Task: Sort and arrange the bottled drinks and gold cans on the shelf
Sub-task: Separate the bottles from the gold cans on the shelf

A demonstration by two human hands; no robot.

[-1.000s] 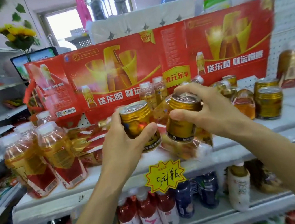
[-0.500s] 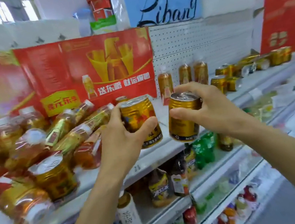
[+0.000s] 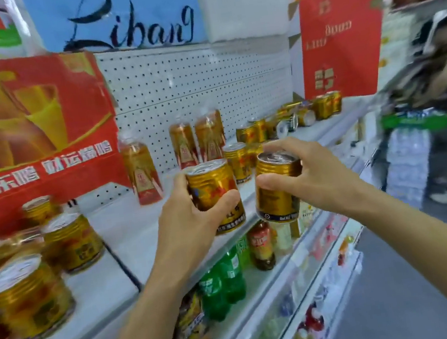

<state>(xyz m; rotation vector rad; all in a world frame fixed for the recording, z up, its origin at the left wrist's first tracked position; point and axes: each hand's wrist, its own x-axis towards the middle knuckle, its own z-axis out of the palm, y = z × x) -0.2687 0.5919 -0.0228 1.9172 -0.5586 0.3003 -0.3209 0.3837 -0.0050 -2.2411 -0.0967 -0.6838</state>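
Aloft, gold cans [image 3: 214, 196] — fingers [image 3: 285, 146] wrapped round

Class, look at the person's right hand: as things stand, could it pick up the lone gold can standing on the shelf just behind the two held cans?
Probably not yet. The right hand already grips a gold can, so it has no free fingers; the standing can itself looks unobstructed.

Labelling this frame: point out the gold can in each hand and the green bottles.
Left-hand gold can [image 3: 214, 192], head view, its side.
Right-hand gold can [image 3: 275, 190], head view, its side.
Green plastic bottles [image 3: 223, 287], head view, a body.
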